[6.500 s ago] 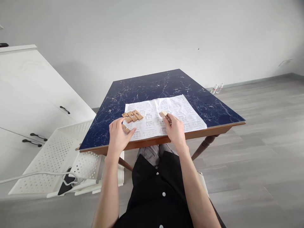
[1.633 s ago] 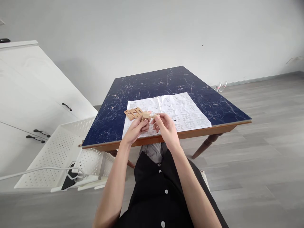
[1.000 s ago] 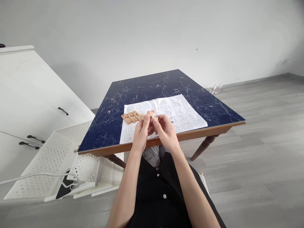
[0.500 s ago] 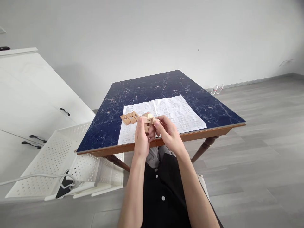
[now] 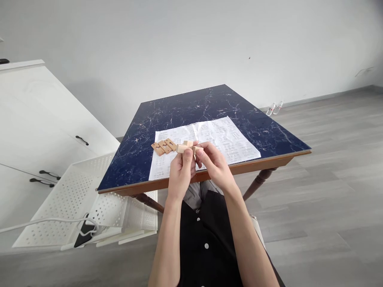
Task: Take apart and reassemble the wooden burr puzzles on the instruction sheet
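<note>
A light wooden burr puzzle (image 5: 181, 148) made of crossing blocks is held up over the near edge of the paper. My left hand (image 5: 180, 173) is closed round it from the left, its thumb pressed on top. On the other side, my right hand (image 5: 214, 164) pinches a block at the puzzle's right end between thumb and fingers. The puzzle's underside is hidden by my fingers. Just left of it, several flat wooden plates (image 5: 164, 147) with cut-out slots lie overlapping, partly on the paper sheet (image 5: 239, 149), which is creased and printed with small diagrams.
The dark blue marbled table (image 5: 179, 111) has a brown wooden edge. White perforated baskets (image 5: 60, 207) with a cable (image 5: 44, 220) stand at the lower left beside a white cabinet (image 5: 44, 119). Two clear bottles (image 5: 274, 108) stand on the floor by the wall.
My left thumb has shifted onto the top of the puzzle, and the puzzle has been turned slightly in my hands. The plates lie as before; the view has tilted a little.
</note>
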Demonstrator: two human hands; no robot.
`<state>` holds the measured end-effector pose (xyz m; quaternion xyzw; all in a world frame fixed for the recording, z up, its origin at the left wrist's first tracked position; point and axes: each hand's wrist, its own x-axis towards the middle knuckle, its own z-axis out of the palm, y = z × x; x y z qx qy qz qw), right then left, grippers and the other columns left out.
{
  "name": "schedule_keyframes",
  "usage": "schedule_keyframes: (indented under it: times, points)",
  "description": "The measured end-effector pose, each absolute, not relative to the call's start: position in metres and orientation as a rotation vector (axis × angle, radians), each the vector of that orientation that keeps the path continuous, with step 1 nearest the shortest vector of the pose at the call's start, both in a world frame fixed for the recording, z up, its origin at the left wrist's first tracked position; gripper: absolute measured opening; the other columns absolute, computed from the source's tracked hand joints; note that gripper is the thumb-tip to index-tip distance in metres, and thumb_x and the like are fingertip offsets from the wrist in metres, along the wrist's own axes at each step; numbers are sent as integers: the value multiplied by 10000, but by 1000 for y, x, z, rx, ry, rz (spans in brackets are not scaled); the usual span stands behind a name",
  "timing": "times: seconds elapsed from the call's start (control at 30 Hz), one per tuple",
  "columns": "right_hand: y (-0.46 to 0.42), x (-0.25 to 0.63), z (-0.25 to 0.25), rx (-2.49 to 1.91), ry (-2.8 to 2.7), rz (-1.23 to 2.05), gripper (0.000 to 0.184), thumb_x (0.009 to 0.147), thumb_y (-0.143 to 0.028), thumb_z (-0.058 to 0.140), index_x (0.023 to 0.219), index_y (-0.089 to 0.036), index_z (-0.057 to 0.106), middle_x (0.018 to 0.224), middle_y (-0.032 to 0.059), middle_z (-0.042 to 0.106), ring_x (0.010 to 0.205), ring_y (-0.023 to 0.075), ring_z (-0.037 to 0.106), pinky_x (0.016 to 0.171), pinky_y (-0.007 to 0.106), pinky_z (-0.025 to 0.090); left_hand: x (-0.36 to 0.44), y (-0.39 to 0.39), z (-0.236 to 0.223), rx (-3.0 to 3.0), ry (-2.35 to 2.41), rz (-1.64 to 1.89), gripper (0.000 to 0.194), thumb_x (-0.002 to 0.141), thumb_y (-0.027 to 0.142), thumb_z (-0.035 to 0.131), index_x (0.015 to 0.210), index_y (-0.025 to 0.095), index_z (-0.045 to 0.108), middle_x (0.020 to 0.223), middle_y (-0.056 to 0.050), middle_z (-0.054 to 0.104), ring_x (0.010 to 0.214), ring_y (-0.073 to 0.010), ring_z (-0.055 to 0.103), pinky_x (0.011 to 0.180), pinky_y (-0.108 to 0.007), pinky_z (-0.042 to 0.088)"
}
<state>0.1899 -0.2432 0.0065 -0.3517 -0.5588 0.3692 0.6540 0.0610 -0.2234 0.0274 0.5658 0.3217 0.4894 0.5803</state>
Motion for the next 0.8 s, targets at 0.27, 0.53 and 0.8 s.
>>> schedule_keyframes:
  times: [0.27, 0.53, 0.8]
  points:
    - [-247, 193, 12, -811, -1294, 895, 378, 1104, -568, 530, 920, -241, 575, 782, -22, 496, 724, 164, 496, 701, 319, 430, 59, -225, 24, 1336, 705, 1150, 707, 946, 748, 683, 1318, 150, 739, 657, 86, 226, 525, -85, 172, 464, -227, 207]
    - [-248, 194, 14, -749, -1220, 1006, 433, 1078, -566, 560, 800, -245, 479, 750, -34, 431, 650, 142, 390, 612, 296, 377, 60, -228, 22, 1359, 659, 1111, 645, 1032, 732, 555, 1279, 167, 744, 652, 76, 258, 531, -90, 205, 490, -229, 223]
    - [-249, 196, 12, -721, -1255, 1027, 430, 1089, -526, 555, 790, -231, 465, 887, -3, 499, 668, 126, 370, 599, 297, 333, 62, -229, 21, 1346, 688, 1142, 645, 993, 792, 557, 871, 175, 700, 588, 71, 268, 494, -85, 223, 478, -243, 227]
